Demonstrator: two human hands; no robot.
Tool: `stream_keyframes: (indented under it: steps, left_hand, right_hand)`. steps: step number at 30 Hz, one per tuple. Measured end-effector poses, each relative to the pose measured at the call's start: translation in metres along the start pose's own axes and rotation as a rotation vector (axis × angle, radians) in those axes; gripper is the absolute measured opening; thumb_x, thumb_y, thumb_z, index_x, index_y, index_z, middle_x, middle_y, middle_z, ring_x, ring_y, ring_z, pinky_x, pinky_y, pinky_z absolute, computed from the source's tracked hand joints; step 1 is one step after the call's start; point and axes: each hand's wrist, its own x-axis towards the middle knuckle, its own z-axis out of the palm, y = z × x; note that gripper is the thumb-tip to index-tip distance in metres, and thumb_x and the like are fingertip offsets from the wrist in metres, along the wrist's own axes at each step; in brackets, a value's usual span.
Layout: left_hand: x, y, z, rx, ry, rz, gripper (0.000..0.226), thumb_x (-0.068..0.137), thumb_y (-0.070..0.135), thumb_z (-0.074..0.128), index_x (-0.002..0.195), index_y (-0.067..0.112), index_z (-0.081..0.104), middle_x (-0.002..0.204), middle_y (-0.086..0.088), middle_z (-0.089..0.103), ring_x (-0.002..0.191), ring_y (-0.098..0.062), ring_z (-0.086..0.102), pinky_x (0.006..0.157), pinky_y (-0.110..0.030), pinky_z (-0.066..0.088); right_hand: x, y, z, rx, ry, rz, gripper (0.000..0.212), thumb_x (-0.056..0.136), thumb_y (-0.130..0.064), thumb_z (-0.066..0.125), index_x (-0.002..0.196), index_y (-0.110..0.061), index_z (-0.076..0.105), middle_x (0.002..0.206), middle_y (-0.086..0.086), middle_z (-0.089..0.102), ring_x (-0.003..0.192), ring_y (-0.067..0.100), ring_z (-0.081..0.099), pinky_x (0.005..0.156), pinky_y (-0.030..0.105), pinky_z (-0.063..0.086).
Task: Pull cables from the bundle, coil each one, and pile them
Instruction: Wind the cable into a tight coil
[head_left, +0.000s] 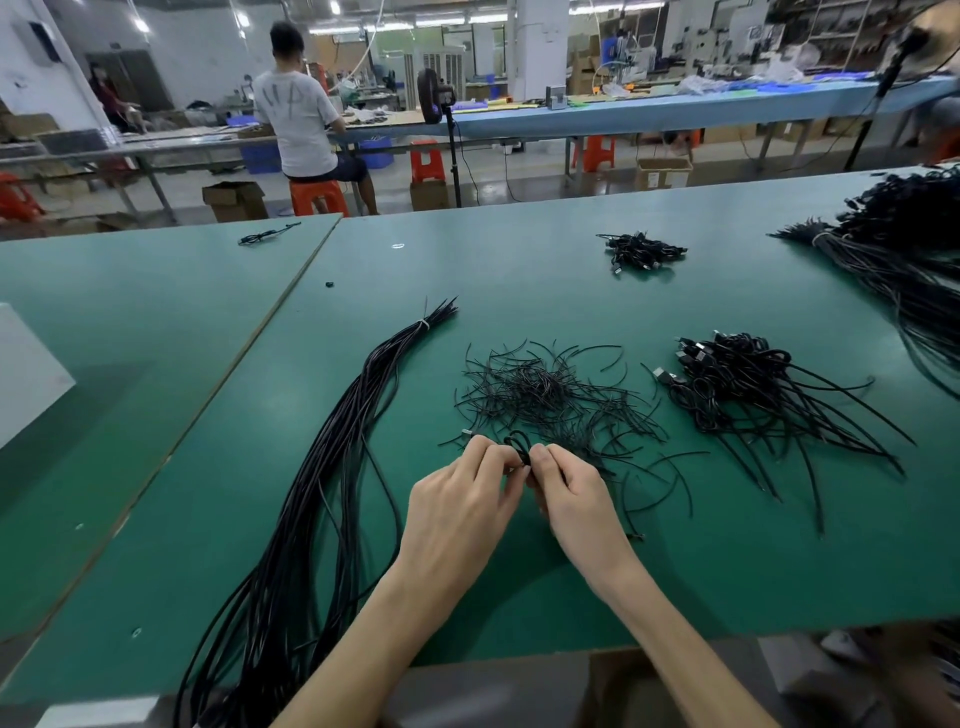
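the left hand and right hand meet fingertip to fingertip low over the counter, each grip pinching a small black coil between thumb and curled fingers, and a loop of it stands up between the two hands. just beyond the hands lies a loose scatter of short wires, thin, black and tangled. to the left the bundle of long black cables runs from the near edge up the counter, bound near its far tip by a pale tie, the ends fanning out past it. to the right of the short wires sits the pile of coiled cables, plugs at its left and loose tails trailing toward the near right. farther back is a small heap of coiled cables, and at the far right a big mass of black cables reaches out of view. the counter is dull green matting, with a seam running up between two panels; on the left panel one stray cable lies near the far edge. behind is a workshop: a person in a white shirt sits with back turned on an orange stool, a cardboard box on the floor beside, a fan on a stand, and a long blue bench strewn with parts under strip lights.
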Motion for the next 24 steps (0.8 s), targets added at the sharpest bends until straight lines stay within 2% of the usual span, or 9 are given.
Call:
stream_keyframes:
  steps: [3, 6, 8, 10, 13, 17, 20, 24]
  left_hand:
    - [-0.002, 0.001, 0.003, 0.015, -0.017, 0.002, 0.014, 0.098, 0.025, 0.070, 0.089, 0.015, 0.069, 0.082, 0.005, 0.064, 0.053, -0.012, 0.058, 0.042, -0.024, 0.039]
    - [-0.003, 0.003, 0.006, -0.031, -0.061, -0.025, 0.015, 0.101, 0.021, 0.065, 0.087, 0.016, 0.065, 0.082, 0.006, 0.058, 0.053, -0.014, 0.050, 0.049, -0.022, 0.035]
    - [-0.001, 0.007, 0.007, -0.240, -0.105, -0.201, 0.014, 0.102, 0.022, 0.063, 0.089, 0.020, 0.060, 0.082, 0.010, 0.054, 0.058, -0.015, 0.048, 0.054, -0.023, 0.041]
    - [0.000, 0.014, 0.011, -0.511, -0.121, -0.422, 0.017, 0.101, 0.022, 0.063, 0.085, 0.022, 0.057, 0.075, 0.010, 0.054, 0.060, -0.013, 0.048, 0.057, -0.019, 0.039]
    - [0.004, 0.026, 0.013, -0.830, -0.097, -0.671, 0.023, 0.101, 0.015, 0.062, 0.079, 0.014, 0.057, 0.066, 0.003, 0.055, 0.054, -0.007, 0.041, 0.053, -0.020, 0.036]
    - [0.005, 0.033, 0.011, -1.184, -0.107, -0.909, 0.025, 0.102, 0.015, 0.060, 0.079, 0.009, 0.057, 0.061, -0.001, 0.045, 0.050, -0.013, 0.034, 0.047, -0.024, 0.031]
    - [0.005, 0.038, 0.008, -1.389, -0.108, -1.034, 0.021, 0.104, 0.018, 0.057, 0.086, 0.007, 0.059, 0.066, -0.001, 0.045, 0.047, -0.011, 0.030, 0.051, -0.029, 0.026]
    - [0.011, 0.033, 0.006, -1.551, -0.205, -1.073, 0.016, 0.102, 0.020, 0.055, 0.090, 0.009, 0.055, 0.067, 0.000, 0.043, 0.047, -0.012, 0.026, 0.058, -0.030, 0.028]
  right_hand:
    - [-0.001, -0.001, 0.000, 0.001, -0.004, 0.000, 0.043, 0.109, -0.037, 0.044, 0.072, -0.017, 0.050, 0.062, -0.011, 0.042, 0.059, 0.007, 0.036, 0.056, 0.025, 0.034]
    - [0.000, 0.000, 0.000, -0.014, -0.005, -0.015, 0.043, 0.109, -0.036, 0.043, 0.075, -0.012, 0.051, 0.062, -0.010, 0.043, 0.060, 0.008, 0.036, 0.057, 0.027, 0.034]
    - [-0.001, 0.001, -0.001, -0.004, 0.000, -0.032, 0.042, 0.109, -0.037, 0.044, 0.076, -0.013, 0.053, 0.062, -0.011, 0.044, 0.060, 0.007, 0.036, 0.056, 0.027, 0.034]
    - [-0.001, 0.001, -0.002, 0.022, 0.011, -0.042, 0.041, 0.108, -0.038, 0.045, 0.076, -0.014, 0.053, 0.062, -0.011, 0.044, 0.060, 0.007, 0.037, 0.056, 0.029, 0.035]
    - [-0.001, 0.000, -0.002, 0.053, 0.034, -0.076, 0.039, 0.108, -0.037, 0.046, 0.074, -0.020, 0.051, 0.062, -0.012, 0.045, 0.060, 0.007, 0.036, 0.056, 0.029, 0.035]
    - [-0.003, -0.001, -0.001, 0.032, 0.104, -0.164, 0.030, 0.107, -0.038, 0.045, 0.082, -0.026, 0.056, 0.068, -0.012, 0.056, 0.061, 0.005, 0.046, 0.057, 0.021, 0.040]
    - [-0.004, 0.002, -0.001, -0.001, 0.155, -0.189, 0.019, 0.105, -0.038, 0.049, 0.095, -0.028, 0.062, 0.082, -0.011, 0.066, 0.075, 0.009, 0.062, 0.066, 0.022, 0.050]
    - [-0.003, 0.004, -0.001, -0.012, 0.203, -0.170, 0.010, 0.104, -0.031, 0.055, 0.105, -0.028, 0.064, 0.092, -0.011, 0.070, 0.088, 0.009, 0.067, 0.076, 0.027, 0.054]
